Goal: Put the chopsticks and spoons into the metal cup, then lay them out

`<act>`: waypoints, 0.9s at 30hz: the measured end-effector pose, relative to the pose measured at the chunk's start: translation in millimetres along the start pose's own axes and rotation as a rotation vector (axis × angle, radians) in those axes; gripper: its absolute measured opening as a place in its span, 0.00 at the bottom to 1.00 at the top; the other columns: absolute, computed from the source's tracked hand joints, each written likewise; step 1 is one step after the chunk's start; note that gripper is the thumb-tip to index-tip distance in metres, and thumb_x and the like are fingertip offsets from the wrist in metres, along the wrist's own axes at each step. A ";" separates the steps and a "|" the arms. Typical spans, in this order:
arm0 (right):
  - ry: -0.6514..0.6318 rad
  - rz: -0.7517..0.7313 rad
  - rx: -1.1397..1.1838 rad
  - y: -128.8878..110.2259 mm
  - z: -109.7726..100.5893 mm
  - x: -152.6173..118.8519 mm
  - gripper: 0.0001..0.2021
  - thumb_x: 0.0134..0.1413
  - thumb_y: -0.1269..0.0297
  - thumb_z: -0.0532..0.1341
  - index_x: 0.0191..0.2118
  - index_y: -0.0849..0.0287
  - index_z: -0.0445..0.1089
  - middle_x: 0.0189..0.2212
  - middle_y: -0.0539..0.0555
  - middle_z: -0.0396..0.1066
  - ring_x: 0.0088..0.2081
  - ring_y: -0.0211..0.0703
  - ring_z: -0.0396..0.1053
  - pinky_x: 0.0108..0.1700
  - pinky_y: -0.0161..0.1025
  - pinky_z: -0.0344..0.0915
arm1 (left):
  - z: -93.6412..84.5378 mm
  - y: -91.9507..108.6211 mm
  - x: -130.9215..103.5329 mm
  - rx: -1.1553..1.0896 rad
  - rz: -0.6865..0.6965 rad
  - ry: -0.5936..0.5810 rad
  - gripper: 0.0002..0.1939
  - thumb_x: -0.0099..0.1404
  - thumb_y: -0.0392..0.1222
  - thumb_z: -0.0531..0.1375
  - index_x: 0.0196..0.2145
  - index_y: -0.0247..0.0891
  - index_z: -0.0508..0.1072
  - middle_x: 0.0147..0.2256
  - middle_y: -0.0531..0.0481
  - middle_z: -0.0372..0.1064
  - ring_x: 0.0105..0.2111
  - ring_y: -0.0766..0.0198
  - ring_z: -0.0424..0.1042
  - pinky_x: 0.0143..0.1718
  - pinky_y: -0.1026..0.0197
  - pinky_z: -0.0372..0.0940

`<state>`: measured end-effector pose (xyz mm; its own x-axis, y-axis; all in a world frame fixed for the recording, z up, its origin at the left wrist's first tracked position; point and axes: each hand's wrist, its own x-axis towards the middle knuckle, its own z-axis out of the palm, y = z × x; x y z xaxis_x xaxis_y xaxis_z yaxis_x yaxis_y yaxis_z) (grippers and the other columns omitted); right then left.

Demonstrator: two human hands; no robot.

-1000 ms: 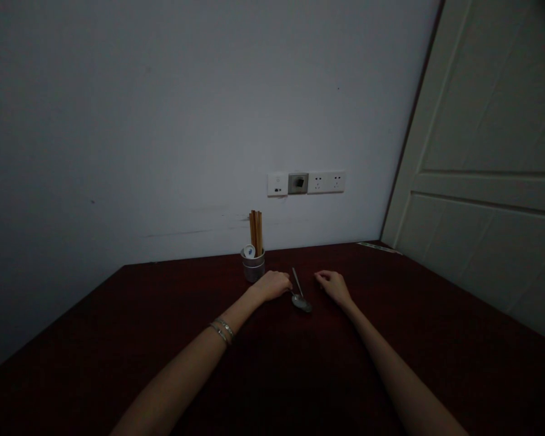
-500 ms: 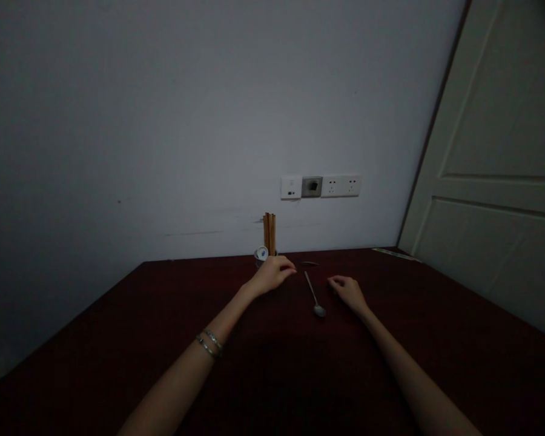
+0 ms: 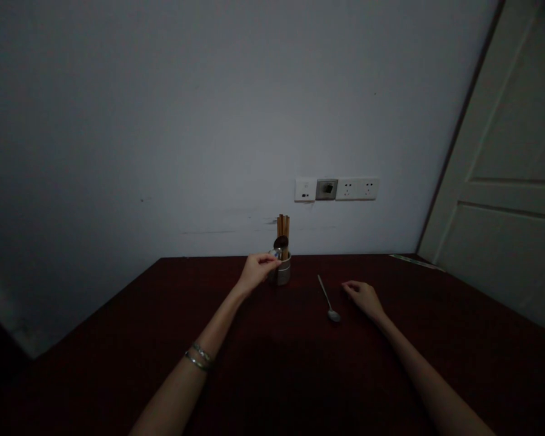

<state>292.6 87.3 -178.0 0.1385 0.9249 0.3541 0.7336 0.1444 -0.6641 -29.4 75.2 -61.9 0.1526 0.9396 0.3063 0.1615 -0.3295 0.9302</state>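
At the holder [image 3: 283, 277], a pale round cup with chopsticks [image 3: 283, 225] standing in it, my left hand [image 3: 255, 270] has its thumb and fingers pinched together. A dark brown spoon [image 3: 281, 242] rises just above the fingertips, bowl up; the hand appears to grip it, though its lower part is hidden. Beside it a white spoon with a blue mark [image 3: 275, 252] shows partly behind the fingers. My right hand [image 3: 364, 298] rests on the table with its fingers curled in and nothing visible in them. Just left of it lies a metal spoon [image 3: 333, 315], handle pointing away.
The dark red table [image 3: 272, 363] meets a grey wall [image 3: 209, 121] at the back. Sockets and switches [image 3: 336, 189] are set in the wall. A thin flat strip [image 3: 416, 262] lies at the back right edge, near a pale panelled door [image 3: 504, 151].
My left hand has gone left to the holder. The dark spoon, earlier lying on the table behind the metal spoon, is now upright at the holder. My right hand stays beside the metal spoon.
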 end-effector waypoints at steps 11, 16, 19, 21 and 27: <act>-0.030 0.112 0.172 -0.8 -0.3 5.1 0.20 0.45 0.53 0.54 0.34 0.64 0.73 0.17 0.53 0.69 0.19 0.40 0.65 0.22 0.35 0.58 | -4.6 3.9 -4.3 -0.130 -0.082 0.056 0.17 0.45 0.49 0.64 0.26 0.32 0.71 0.14 0.60 0.55 0.11 0.77 0.48 0.12 0.70 0.41; 0.033 0.150 0.451 -54.0 -13.3 7.7 0.23 0.41 0.49 0.58 0.35 0.67 0.72 0.18 0.53 0.68 0.17 0.36 0.62 0.18 0.32 0.56 | -3.9 6.5 -5.7 -0.154 -0.106 0.050 0.17 0.44 0.49 0.65 0.27 0.32 0.71 0.12 0.61 0.53 0.11 0.77 0.47 0.13 0.69 0.41; -0.013 0.084 0.544 -102.9 -20.5 2.6 0.23 0.39 0.49 0.60 0.34 0.66 0.73 0.21 0.54 0.69 0.18 0.34 0.61 0.18 0.31 0.56 | -3.6 13.0 -8.4 -0.195 -0.098 0.039 0.16 0.44 0.48 0.65 0.26 0.32 0.70 0.12 0.61 0.52 0.11 0.78 0.47 0.13 0.69 0.40; -0.073 0.030 0.564 -134.1 -21.0 -4.9 0.21 0.40 0.49 0.60 0.33 0.64 0.73 0.22 0.54 0.69 0.18 0.33 0.60 0.18 0.30 0.56 | -3.1 19.2 -10.8 -0.223 -0.083 0.024 0.16 0.44 0.48 0.65 0.25 0.32 0.70 0.12 0.61 0.52 0.11 0.78 0.46 0.13 0.69 0.39; -0.289 -0.063 0.658 -192.5 1.4 -32.1 0.20 0.43 0.50 0.59 0.36 0.63 0.72 0.18 0.49 0.65 0.18 0.32 0.60 0.16 0.29 0.56 | 2.8 32.4 -16.9 -0.254 -0.066 0.001 0.15 0.44 0.47 0.65 0.24 0.32 0.69 0.12 0.61 0.53 0.10 0.78 0.47 0.12 0.69 0.40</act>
<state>146.0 30.2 -62.5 -0.1393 0.9506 0.2773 0.1690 0.2988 -0.9393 -24.1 48.4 -37.6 0.1491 0.9583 0.2436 -0.0790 -0.2341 0.9690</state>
